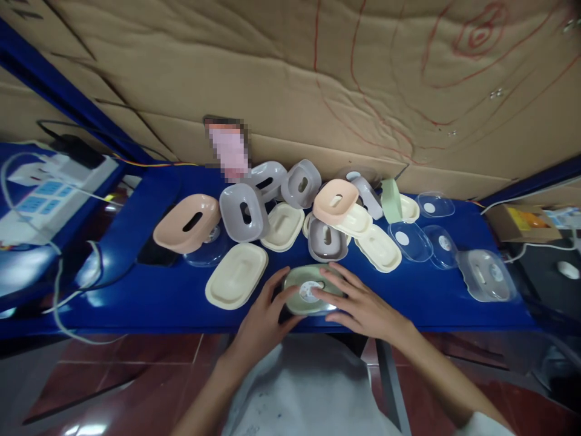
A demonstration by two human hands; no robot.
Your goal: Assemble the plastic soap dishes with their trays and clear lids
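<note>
At the table's front edge, a green soap box (310,292) with a clear lid and a round white sticker lies between my hands. My left hand (265,310) is closed round its left side, a finger reaching over the lid. From the right, my right hand (365,307) grips the box, its fingers laid across the lid and along the side. Just left of it is a cream soap tray (236,275). Behind the box stands a grey soap dish (327,241), and a cream tray (379,248) lies to its right.
Peach (187,223) and grey dishes (244,212) stand at left. A peach dish (336,200) rests on cream trays. Clear lids (411,241) and a lidded grey box (485,275) lie right. A power strip (49,194) with cables is at far left; cardboard (272,72) stands behind.
</note>
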